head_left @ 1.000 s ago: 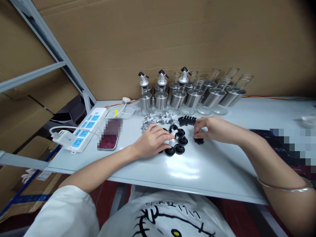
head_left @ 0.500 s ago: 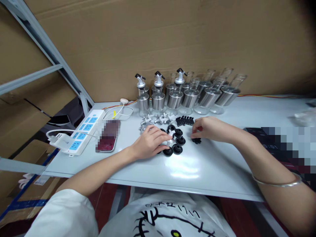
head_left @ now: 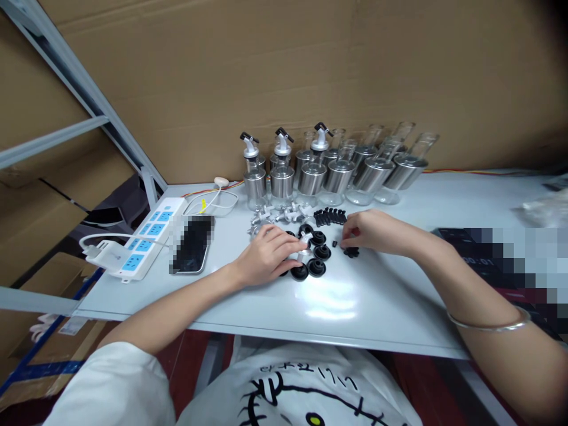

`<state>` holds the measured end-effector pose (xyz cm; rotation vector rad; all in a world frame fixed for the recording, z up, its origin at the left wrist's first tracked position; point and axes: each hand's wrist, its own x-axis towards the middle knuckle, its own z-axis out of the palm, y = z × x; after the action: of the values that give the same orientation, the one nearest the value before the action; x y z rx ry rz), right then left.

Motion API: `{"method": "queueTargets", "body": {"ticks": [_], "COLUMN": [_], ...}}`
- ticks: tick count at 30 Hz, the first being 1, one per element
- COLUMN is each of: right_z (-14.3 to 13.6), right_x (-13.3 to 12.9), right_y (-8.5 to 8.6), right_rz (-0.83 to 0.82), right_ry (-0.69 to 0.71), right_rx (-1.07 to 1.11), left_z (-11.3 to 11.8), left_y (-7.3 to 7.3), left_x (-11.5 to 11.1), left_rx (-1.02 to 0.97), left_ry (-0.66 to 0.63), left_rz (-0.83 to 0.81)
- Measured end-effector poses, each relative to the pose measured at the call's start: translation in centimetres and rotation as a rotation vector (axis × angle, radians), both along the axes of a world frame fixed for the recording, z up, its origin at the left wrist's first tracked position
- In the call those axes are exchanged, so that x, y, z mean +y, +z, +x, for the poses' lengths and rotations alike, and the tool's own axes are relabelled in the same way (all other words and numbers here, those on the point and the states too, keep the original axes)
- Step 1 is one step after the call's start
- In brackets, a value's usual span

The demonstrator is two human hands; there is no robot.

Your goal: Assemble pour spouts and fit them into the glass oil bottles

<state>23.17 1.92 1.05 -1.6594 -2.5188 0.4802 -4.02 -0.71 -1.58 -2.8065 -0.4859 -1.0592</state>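
Observation:
My left hand is closed, thumb and fingers pinching a silver pourer top just above the table. Black ribbed stoppers lie around and under it. My right hand has its fingertips pinched together beside a small pile of tiny black parts; what is between them is hidden. One tiny black piece lies just left of those fingertips. Behind the hands are a row of black levers and several silver pourer tops.
Glass bottles with steel sleeves stand along the cardboard wall; three front ones carry pourers. To the left are a power strip with a plugged-in charger and a phone. Another dark screen lies at the right.
A tiny black piece now shows apart from the pile, left of my right fingertips. My left hand keeps its grip on the pourer top. The whole view has shifted slightly.

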Motion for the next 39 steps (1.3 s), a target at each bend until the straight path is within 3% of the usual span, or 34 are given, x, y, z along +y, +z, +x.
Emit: {"method": "queueTargets", "body": {"ticks": [8,14,18,27,30,35,39], "right_z": [0.2,0.3,-0.3,-1.4,-1.5,-1.6,-2.7], "right_x": [-0.2,0.1,-0.2,-0.3,-0.4,-1.1,-1.7], "right_y": [0.4,0.8,1.1,-1.0,-0.7,0.9,1.3], "right_rz": [-0.077,0.059,0.008,0.003,0.013,-0.020,-0.117], "right_ry": [-0.013,0.064,0.133,0.157,0.143,0.132,0.164], "right_rx": [0.015,0.072,0.107,0.125,0.167,0.427,0.709], "left_z": [0.0,-0.1,0.0,-0.1,-0.1,-0.1,-0.1], "left_y": [-0.1,0.0,-0.1,0.0,0.0,-0.1,-0.1], "left_x": [0.0,0.0,0.0,0.1,0.1,0.0,0.0], "left_rx": [0.001,0.013,0.010,-0.011,-0.014,-0.002,0.003], "left_ry": [-0.002,-0.005,-0.012,-0.009,-0.006,-0.010,-0.008], "left_rz": [-0.005,-0.029,-0.027,-0.006,0.001,-0.011,-0.018]}}
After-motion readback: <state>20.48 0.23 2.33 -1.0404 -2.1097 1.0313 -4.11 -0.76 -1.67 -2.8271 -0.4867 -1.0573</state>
